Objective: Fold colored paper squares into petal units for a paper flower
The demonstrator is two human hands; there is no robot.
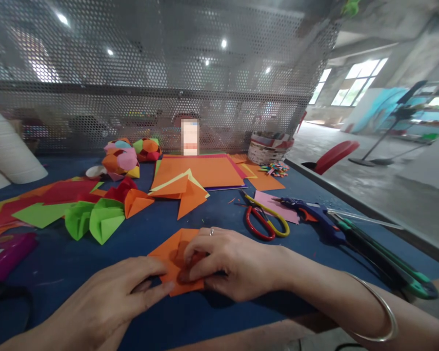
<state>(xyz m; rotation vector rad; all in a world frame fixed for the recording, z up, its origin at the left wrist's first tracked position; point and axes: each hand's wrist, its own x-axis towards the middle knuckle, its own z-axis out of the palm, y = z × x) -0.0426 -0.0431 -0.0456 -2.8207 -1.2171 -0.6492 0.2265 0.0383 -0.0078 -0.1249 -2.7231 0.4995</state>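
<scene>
A folded piece of orange paper [175, 243] lies on the blue table in front of me. My left hand [128, 287] grips its left edge between thumb and fingers. Bent over the right side of the same paper, my right hand [223, 263] pinches it with thumb and fingertips; a ring and a bangle show on that arm. Just beyond rest more folded orange pieces [190, 197] and green folded paper shapes [108, 219]. Scissors [267, 217] with one red and one yellow handle lie near my right wrist.
A blue glue gun [314, 212] and a green-black cutter [388, 258] lie on the right. Behind are a stack of coloured sheets [201, 170], paper balls [120, 161] and a woven basket [270, 147]. A purple tool [9, 253] sits at left. Perforated metal [149, 58] stands behind the table.
</scene>
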